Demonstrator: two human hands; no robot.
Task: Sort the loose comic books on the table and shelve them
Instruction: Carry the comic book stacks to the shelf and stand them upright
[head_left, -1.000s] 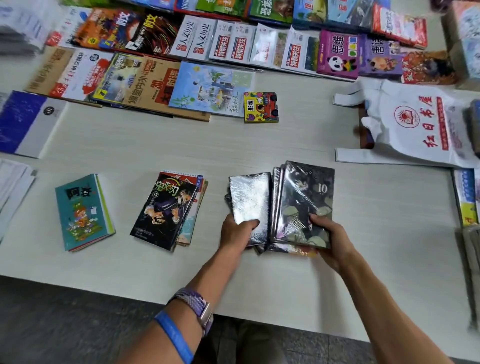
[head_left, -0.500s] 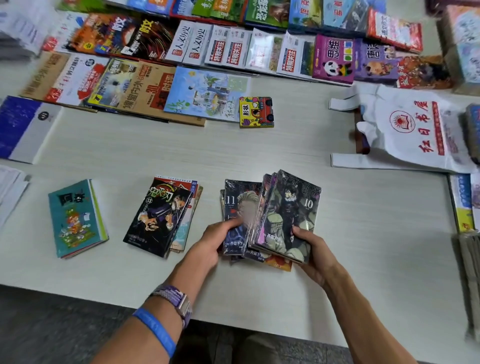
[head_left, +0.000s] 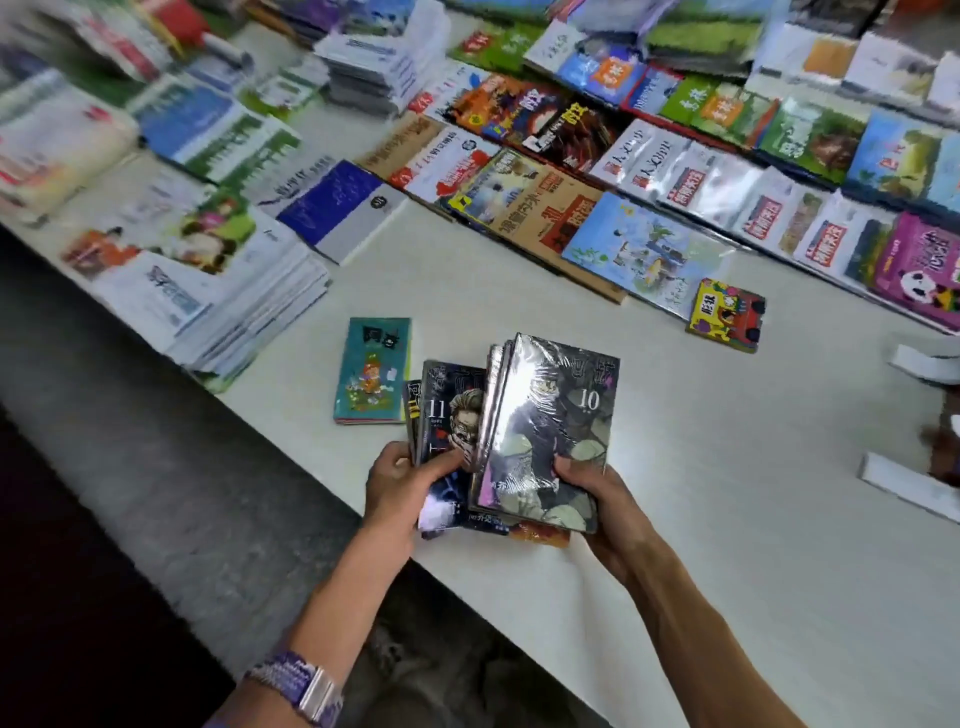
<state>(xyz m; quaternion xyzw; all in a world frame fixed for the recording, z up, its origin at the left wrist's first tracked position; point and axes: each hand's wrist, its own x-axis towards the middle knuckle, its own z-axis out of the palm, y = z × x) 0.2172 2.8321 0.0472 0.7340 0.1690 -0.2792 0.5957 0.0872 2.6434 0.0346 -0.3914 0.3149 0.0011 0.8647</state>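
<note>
1. Left hand (head_left: 400, 480): grip closed on the lower end of the volume marked 11 (head_left: 448, 441) and the thin volumes behind it, thumb across the cover. Held fanned out to the left, apparently so that each number shows.
2. Right hand (head_left: 597, 493): grip closed on the lower right corner of the shrink-wrapped volume marked 10 (head_left: 550, 431), with several more wrapped volumes stacked under it. Thumb on the cover, remaining fingers hidden beneath.
3. Location of task items: both bundles raised clear of the tabletop (head_left: 727, 467), near its front edge, overlapping at the middle. An orange-edged volume (head_left: 540, 535) protrudes at the bottom of the bundle; which hand carries it cannot be told.
4. Reason for the hold, as judged: numbers 10 and 11 set side by side suggest ordering by volume number. Sorting appears partly done; shelving not yet begun.
5. Teal comic book (head_left: 373, 371): flat on the tabletop, just beside the left bundle, untouched. Likely a different series, kept apart for that reason.
6. Surroundings: overlapping rows of display books (head_left: 649, 249) along the far side, stacked magazines (head_left: 223, 306) at the left edge, small yellow board book (head_left: 726, 316) lying alone between the rows and the hands.
7. Risk noted: glossy wrap is slippery; loosely fanned volumes could slide out of either grip.
</note>
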